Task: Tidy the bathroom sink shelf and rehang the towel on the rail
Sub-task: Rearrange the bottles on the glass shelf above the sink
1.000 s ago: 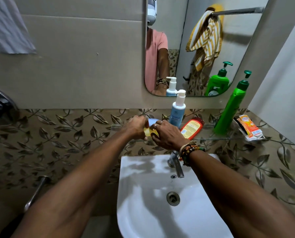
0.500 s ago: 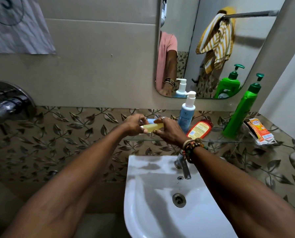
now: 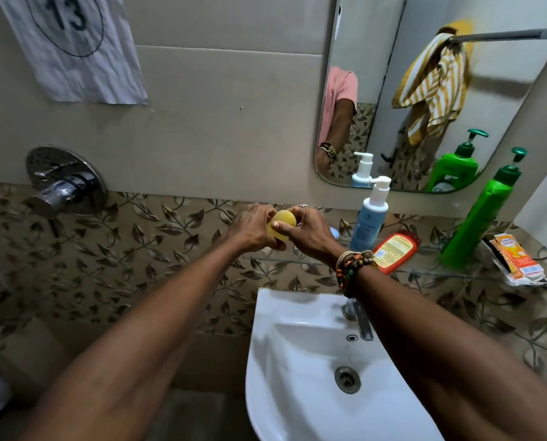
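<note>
Both hands meet over the far left end of the glass shelf (image 3: 424,272): the left hand (image 3: 249,229) cups a yellow soap (image 3: 281,227) while the right hand (image 3: 310,232) pinches it with its thumb across the front, likely to seat it in a holder hidden behind. Half a second ago it showed edge-on as a thin bar; now its round face is turned toward the camera, and the towel (image 3: 434,87) hangs bunched on the rail in the mirror
</note>
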### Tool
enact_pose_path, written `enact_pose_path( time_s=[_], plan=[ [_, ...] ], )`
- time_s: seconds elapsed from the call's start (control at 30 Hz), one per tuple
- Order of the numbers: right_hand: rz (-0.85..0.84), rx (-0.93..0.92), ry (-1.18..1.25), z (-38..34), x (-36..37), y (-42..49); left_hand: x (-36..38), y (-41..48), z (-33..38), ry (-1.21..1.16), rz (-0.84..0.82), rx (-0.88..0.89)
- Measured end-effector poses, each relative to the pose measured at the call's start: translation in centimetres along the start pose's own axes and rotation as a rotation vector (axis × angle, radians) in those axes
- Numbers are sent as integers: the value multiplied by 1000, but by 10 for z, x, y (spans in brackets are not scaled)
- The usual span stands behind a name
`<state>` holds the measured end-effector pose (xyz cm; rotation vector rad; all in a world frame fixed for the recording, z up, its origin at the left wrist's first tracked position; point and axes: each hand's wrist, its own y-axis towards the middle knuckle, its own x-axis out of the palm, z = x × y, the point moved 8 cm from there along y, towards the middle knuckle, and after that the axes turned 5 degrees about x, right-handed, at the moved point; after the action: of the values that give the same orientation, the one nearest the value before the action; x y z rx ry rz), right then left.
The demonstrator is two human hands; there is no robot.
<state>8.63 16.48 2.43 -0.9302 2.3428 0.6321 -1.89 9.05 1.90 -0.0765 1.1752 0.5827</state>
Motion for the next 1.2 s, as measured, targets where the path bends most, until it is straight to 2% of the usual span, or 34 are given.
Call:
enact_pose_path(
  time_s=[0.17, 0.4, 0.8, 1.2],
  plan=[
    [43, -12, -32, -9, 1, 3, -6, -5, 1, -21, 94, 25],
    [-124, 14, 53, -8, 14, 3, -5, -10, -12, -146, 116, -63],
    [-200, 11, 159, -5, 33, 7, 4, -10, -30, -270, 23, -181],
    [-212, 57, 148, 9, 45, 13, 5, -8, -36, -285, 69, -202]
  ],
)
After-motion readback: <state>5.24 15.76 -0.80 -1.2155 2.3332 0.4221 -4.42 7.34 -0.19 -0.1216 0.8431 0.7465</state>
